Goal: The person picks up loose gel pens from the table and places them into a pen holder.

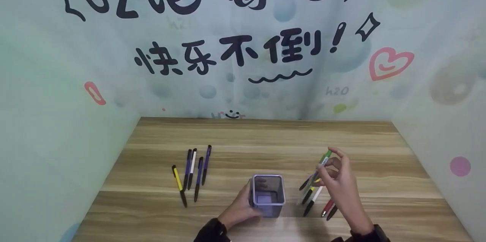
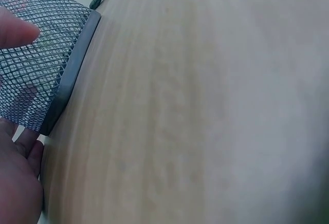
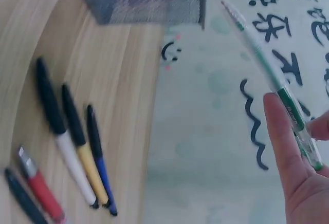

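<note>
Left hand (image 1: 239,206) gripping mesh cup (image 1: 273,210), right hand (image 1: 342,183) raised, pinching green pen (image 3: 289,107)

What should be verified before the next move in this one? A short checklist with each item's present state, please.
1. Green pen gripped: ok, the right hand holds it between thumb and fingers.
2. Mesh cup steadied: ok, the left hand is around its side.
3. Cup opening facing up: ok.
4. Room inside: ok, no pens show in the cup.
5. Green pen over the opening: not ok, it is off to the cup's right, above the loose pens there.
6. Green pen's writing tip out or in: cannot tell, too blurred.
</note>
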`<state>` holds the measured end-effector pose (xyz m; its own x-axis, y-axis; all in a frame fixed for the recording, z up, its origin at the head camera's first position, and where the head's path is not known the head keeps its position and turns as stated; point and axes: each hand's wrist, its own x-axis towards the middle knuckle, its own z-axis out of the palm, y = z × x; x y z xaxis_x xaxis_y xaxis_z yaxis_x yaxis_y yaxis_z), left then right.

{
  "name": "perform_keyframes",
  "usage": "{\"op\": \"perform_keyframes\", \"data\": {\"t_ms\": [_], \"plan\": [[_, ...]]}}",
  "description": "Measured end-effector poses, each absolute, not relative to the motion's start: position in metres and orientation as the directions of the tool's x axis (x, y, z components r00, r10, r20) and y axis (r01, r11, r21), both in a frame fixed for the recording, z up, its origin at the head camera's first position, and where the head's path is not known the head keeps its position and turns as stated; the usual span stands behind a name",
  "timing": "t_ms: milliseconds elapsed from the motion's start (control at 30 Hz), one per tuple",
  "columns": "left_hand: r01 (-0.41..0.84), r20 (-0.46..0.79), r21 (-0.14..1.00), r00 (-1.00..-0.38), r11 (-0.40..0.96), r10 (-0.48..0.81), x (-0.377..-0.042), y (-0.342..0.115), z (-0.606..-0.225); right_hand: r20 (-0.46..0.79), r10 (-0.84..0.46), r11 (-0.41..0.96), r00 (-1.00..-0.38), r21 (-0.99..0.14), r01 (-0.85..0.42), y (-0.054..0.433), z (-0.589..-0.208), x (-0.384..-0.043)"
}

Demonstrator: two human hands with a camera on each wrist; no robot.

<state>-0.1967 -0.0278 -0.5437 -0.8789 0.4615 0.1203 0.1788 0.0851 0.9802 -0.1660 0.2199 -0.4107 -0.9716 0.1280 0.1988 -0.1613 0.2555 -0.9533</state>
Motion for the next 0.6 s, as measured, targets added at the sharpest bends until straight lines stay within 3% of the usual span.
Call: {"op": "perform_keyframes", "data": {"t_ms": [300,600], "plan": [[0.189,0.131,0.979,-0.876,0.079,0.464,-0.196,-0.029,-0.546,0.251,0.051,0.195,-0.967,-0.952,-0.237,0.186,-0.422,-0.170],[0.212,0.146,0.973,-0.874,0.093,0.464,-0.196,-0.029,-0.546,0.316,-0.014,0.415,-0.949,-0.861,-0.293,0.172,-0.447,-0.176]]}}
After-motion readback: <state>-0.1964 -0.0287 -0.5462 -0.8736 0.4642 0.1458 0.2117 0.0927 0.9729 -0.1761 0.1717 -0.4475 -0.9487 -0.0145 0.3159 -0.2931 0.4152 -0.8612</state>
